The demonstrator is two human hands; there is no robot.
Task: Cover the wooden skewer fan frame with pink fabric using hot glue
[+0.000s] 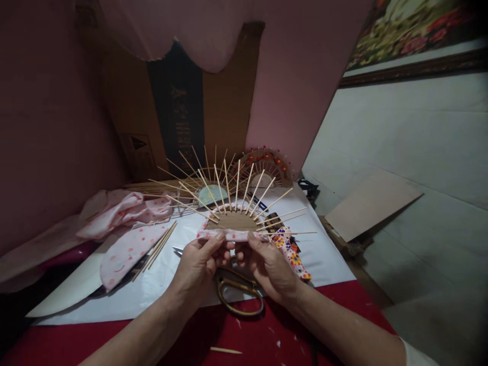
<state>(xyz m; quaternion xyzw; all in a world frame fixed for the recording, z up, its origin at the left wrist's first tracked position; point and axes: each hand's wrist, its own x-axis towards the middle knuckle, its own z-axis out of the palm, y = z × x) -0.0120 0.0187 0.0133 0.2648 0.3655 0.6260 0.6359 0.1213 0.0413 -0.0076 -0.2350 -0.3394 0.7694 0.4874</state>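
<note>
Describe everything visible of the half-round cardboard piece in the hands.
The half-round cardboard piece shows a bare brown face. Pink spotted fabric covers its straight near edge and shows along parts of the curved rim. Pale, thin sticks, seemingly wooden, fan outward from the curve. The left hand and right hand pinch the fabric-covered edge, thumbs on top, above the white sheet.

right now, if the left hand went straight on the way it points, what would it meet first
The pink fabric edge of the cardboard half-disc, which the left hand is pinching; beyond it, probably the half-disc's wooden sticks, though depth is unclear.
</note>
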